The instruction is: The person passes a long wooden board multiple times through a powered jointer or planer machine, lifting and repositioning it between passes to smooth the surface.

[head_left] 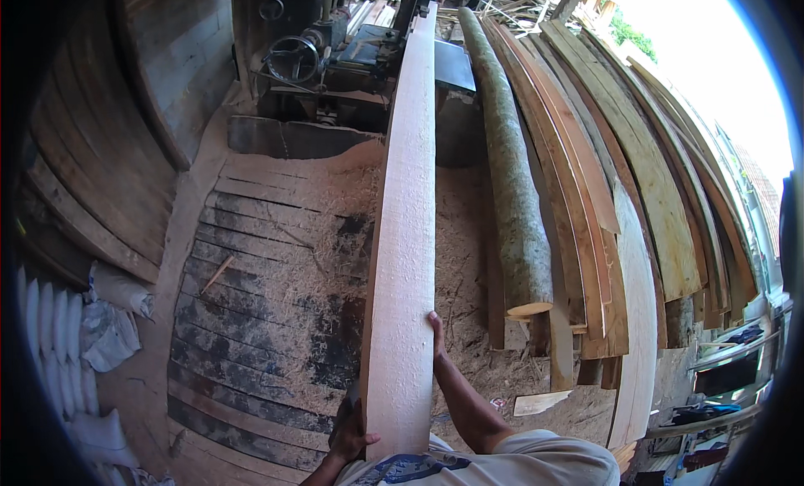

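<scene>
A long, pale, squared timber beam (405,235) runs straight away from my body, its far end at a dark machine (368,46) that looks like a saw. My left hand (355,436) grips the beam's left edge close to its near end, the thumb over the top face. Farther along, my right hand (438,337) holds the right side, thumb up at the edge and most fingers hidden under or behind the wood. The near end of the beam is close to my shirt.
To the right lie a round log (512,185) and several stacked boards (636,151). Sawdust covers the slatted floor (260,268), where a small wood stick (218,274) lies. A handwheel (293,59) juts from the machine. White sacks (109,331) stand at the left.
</scene>
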A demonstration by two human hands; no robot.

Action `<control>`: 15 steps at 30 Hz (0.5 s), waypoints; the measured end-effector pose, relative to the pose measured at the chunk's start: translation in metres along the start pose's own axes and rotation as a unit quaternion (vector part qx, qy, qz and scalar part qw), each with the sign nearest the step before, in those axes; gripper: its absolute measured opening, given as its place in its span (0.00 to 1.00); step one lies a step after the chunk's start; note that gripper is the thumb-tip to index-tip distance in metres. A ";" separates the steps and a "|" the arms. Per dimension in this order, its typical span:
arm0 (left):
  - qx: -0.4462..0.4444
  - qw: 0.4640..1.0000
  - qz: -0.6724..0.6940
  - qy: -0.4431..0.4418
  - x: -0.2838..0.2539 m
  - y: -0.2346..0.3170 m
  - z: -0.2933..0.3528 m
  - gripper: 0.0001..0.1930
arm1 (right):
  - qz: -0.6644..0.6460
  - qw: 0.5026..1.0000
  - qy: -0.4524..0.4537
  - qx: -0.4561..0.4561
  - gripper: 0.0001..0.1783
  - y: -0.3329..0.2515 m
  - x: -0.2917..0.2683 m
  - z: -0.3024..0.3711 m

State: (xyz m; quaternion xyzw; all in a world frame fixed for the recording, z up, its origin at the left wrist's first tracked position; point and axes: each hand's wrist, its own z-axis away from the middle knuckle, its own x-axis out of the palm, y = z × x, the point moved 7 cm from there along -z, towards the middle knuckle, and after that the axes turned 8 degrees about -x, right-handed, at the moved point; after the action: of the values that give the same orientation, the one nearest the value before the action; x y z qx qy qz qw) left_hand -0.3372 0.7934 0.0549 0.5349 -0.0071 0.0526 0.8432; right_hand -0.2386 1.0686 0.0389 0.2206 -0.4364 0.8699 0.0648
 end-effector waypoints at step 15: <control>-0.026 0.979 0.198 -0.038 -0.064 0.109 -0.223 0.58 | -0.018 0.999 -0.015 0.024 0.52 -0.117 0.069 -0.214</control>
State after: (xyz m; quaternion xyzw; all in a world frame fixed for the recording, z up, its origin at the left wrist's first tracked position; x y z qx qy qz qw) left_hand -0.4216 1.0358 0.0530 0.5022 -0.1464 0.1979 0.8290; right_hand -0.3347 1.3037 0.0432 0.2433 -0.4126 0.8751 0.0684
